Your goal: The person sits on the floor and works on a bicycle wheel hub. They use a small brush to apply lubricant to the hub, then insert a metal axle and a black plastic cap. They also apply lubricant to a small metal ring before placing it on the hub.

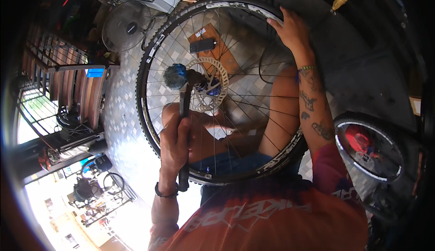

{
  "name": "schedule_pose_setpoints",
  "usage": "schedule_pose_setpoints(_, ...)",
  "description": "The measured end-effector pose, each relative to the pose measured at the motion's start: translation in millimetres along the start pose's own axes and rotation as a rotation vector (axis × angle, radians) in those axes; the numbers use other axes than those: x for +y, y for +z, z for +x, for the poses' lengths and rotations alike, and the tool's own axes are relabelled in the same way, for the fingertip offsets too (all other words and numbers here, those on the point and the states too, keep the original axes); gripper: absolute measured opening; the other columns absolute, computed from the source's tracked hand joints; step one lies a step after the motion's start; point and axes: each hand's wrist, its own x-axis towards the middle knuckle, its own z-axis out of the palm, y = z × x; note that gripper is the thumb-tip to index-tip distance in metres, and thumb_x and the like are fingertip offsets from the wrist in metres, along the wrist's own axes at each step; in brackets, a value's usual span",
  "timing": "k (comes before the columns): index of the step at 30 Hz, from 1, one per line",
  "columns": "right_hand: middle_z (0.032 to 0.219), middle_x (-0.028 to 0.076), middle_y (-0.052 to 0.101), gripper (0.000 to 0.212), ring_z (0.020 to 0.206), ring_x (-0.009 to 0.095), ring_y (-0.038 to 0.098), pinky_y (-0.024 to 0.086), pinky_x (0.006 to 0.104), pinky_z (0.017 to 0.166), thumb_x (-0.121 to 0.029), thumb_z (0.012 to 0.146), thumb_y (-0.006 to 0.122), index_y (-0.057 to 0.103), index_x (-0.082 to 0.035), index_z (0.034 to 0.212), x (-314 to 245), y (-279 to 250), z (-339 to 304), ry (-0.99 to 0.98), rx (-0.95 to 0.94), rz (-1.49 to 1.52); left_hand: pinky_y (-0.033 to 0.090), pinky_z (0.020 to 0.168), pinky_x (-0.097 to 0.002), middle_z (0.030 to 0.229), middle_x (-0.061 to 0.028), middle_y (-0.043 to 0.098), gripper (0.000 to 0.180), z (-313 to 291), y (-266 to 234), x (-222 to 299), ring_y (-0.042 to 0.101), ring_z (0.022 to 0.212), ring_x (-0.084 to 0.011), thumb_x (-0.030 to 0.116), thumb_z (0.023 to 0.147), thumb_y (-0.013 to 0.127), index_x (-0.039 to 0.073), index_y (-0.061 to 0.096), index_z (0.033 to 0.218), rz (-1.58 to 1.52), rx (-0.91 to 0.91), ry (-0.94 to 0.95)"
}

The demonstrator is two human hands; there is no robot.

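Observation:
A spoked bicycle wheel (144, 72) with a knobbly black tyre is held in front of me, above my bent legs. My left hand (174, 140) is closed round the black handle of a mallet (175, 76), whose worn blue-grey head points up. The mallet head is in front of the spokes, close to the hub (213, 88) and the silver disc brake rotor (221, 74); whether it touches the hub I cannot tell. At the wheel's upper right, my right hand (292, 30) grips the rim and tyre, thumb on the near side. Its other fingers are partly hidden.
Beyond the spokes, a dark phone (202, 45) lies on a brown board (224, 54) on the tiled floor. A fan (129, 27) stands at the upper left, near wooden railings (77, 92). Another wheel (369, 147) lies at the right.

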Motion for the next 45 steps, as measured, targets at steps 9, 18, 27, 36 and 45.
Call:
schedule_pose_setpoints(9,0.107,0.03,0.077,0.096,0.106,0.047,0.074,0.059,0.0541,0.092,-0.088,0.085,0.059,0.079,0.002,0.111,-7,-15,22,0.374,-0.446,-0.094,0.038,0.043,-0.0246,0.066,0.0009,0.053,0.041,-7,6,8,0.05,0.049,-0.0062,0.036,0.115,0.049,0.0,0.064,0.127,-0.112,0.087,-0.122)
schedule_pose_setpoints(18,0.106,0.029,0.077,0.084,0.107,0.045,0.073,0.058,0.0514,0.095,-0.076,0.083,0.074,0.079,0.005,0.104,-26,-37,33,0.507,-0.462,-0.123,0.038,0.042,-0.026,0.065,-0.0002,0.054,0.05,-3,13,0,0.049,0.047,-0.0078,0.045,0.116,0.047,-0.001,0.063,0.128,-0.057,0.053,-0.224)
schedule_pose_setpoints(27,0.108,0.029,0.076,0.085,0.109,0.044,0.073,0.057,0.0516,0.098,-0.077,0.084,0.072,0.078,0.005,0.104,-18,-33,22,0.472,-0.399,-0.171,0.036,0.04,-0.0267,0.06,0.0002,0.05,0.05,-1,19,-8,0.047,0.044,-0.0079,0.045,0.117,0.04,0.001,0.063,0.122,0.018,0.018,-0.164)
schedule_pose_setpoints(36,0.107,0.029,0.077,0.084,0.109,0.043,0.073,0.056,0.0501,0.098,-0.076,0.085,0.072,0.078,0.005,0.103,-22,-51,29,0.51,-0.449,-0.204,0.034,0.039,-0.0237,0.061,0.0037,0.046,0.05,1,9,3,0.043,0.043,-0.006,0.049,0.117,0.039,0.004,0.06,0.106,-0.127,0.128,-0.082)
schedule_pose_setpoints(45,0.107,0.026,0.077,0.082,0.107,0.043,0.073,0.057,0.0505,0.097,-0.076,0.085,0.072,0.078,0.003,0.106,-21,-36,15,0.463,-0.334,-0.246,0.032,0.038,-0.0265,0.055,0.0033,0.042,0.054,14,9,16,0.039,0.04,-0.0064,0.052,0.116,0.038,0.003,0.056,0.101,-0.061,0.001,-0.22)
